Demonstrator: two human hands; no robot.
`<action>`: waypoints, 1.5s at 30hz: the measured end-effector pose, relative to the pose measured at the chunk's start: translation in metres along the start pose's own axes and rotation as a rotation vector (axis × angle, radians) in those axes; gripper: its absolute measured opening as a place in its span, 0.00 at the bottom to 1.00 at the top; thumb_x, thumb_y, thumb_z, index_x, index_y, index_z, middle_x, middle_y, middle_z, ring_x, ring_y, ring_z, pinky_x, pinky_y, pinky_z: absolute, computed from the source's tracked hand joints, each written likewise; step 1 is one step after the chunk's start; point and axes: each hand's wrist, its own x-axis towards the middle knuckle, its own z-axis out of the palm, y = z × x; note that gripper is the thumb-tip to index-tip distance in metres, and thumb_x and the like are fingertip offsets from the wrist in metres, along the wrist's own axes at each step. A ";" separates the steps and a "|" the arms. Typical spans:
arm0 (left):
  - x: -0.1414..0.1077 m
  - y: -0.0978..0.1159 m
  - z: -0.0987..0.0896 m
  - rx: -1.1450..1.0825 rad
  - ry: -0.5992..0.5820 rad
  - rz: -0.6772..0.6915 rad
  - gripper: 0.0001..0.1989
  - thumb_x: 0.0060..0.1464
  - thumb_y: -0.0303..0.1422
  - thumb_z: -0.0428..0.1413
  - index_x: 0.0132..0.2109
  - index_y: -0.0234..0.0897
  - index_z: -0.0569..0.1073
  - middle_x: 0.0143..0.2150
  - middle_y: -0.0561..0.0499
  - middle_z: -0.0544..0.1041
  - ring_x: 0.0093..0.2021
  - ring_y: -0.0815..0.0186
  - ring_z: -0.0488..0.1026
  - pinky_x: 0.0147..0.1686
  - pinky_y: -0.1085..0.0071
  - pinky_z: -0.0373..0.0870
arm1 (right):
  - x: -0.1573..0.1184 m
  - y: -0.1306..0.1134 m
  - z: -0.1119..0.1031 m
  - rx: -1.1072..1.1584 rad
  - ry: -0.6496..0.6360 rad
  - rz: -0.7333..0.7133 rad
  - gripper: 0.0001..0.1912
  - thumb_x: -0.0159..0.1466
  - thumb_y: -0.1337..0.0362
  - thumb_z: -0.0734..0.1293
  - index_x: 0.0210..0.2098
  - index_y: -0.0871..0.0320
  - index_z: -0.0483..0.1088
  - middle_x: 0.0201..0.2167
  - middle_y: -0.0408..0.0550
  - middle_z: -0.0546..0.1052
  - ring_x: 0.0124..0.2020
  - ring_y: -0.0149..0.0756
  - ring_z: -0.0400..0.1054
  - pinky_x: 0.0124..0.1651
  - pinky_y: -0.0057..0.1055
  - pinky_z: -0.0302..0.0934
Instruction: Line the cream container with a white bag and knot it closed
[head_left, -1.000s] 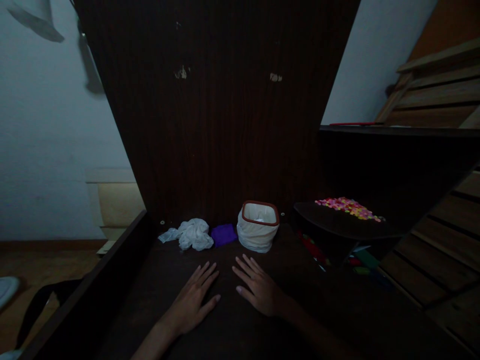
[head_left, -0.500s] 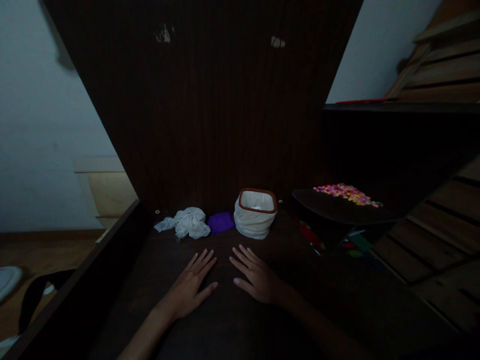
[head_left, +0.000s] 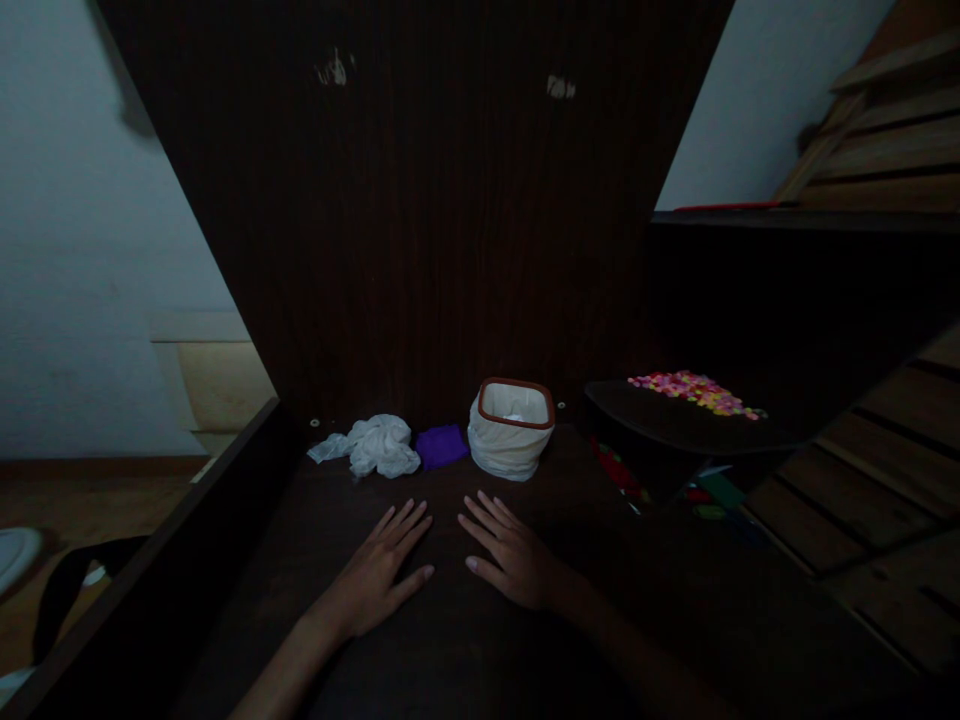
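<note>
My left hand (head_left: 382, 575) lies flat on the dark wooden desktop (head_left: 450, 630), fingers a little apart and nothing in it. Opposite it, my right hand (head_left: 508, 555) rests palm down too, fingers stretched out and bare. Just beyond the right hand stands a small bin (head_left: 504, 452) with a brown rim and a white plastic liner; something white shows inside. To its left is a folded purple cloth (head_left: 441, 446). A crumpled white plastic bag (head_left: 381, 446) sits farther left, past the left fingertips. Neither hand touches these things.
On the right, a low curved shelf (head_left: 637, 415) carries a heap of small pink, red and yellow pieces (head_left: 697, 392). Red and green items (head_left: 724, 490) lie beneath it in shadow. A tall dark panel (head_left: 465, 230) closes the back, and a raised board (head_left: 157, 550) edges the left.
Both hands stay in place on the desktop. Only the camera view has shifted very slightly; no object has moved.
</note>
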 end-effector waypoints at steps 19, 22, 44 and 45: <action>-0.001 0.002 -0.002 -0.017 0.006 0.003 0.31 0.69 0.47 0.50 0.73 0.46 0.54 0.74 0.45 0.56 0.74 0.50 0.53 0.70 0.44 0.55 | 0.000 0.005 0.006 0.003 0.025 -0.015 0.31 0.72 0.55 0.61 0.71 0.60 0.57 0.73 0.58 0.51 0.75 0.53 0.41 0.73 0.58 0.43; -0.001 0.003 -0.002 -0.018 0.001 -0.010 0.31 0.69 0.47 0.50 0.73 0.45 0.55 0.74 0.45 0.55 0.74 0.50 0.53 0.70 0.44 0.56 | 0.000 0.007 0.008 -0.002 0.026 -0.020 0.31 0.72 0.55 0.61 0.71 0.60 0.57 0.73 0.57 0.51 0.75 0.54 0.41 0.73 0.59 0.44; -0.002 0.001 -0.001 -0.006 0.036 0.004 0.31 0.68 0.47 0.50 0.73 0.47 0.55 0.74 0.46 0.57 0.74 0.51 0.54 0.70 0.45 0.57 | 0.001 0.014 0.018 0.000 0.057 -0.029 0.30 0.73 0.54 0.60 0.71 0.57 0.57 0.74 0.55 0.51 0.75 0.53 0.41 0.72 0.60 0.44; -0.002 0.002 -0.001 -0.006 0.034 0.002 0.31 0.68 0.47 0.50 0.73 0.47 0.55 0.74 0.46 0.57 0.74 0.51 0.54 0.70 0.45 0.58 | 0.001 0.014 0.017 0.001 0.059 -0.027 0.30 0.73 0.54 0.60 0.71 0.57 0.57 0.74 0.55 0.51 0.75 0.53 0.41 0.72 0.60 0.44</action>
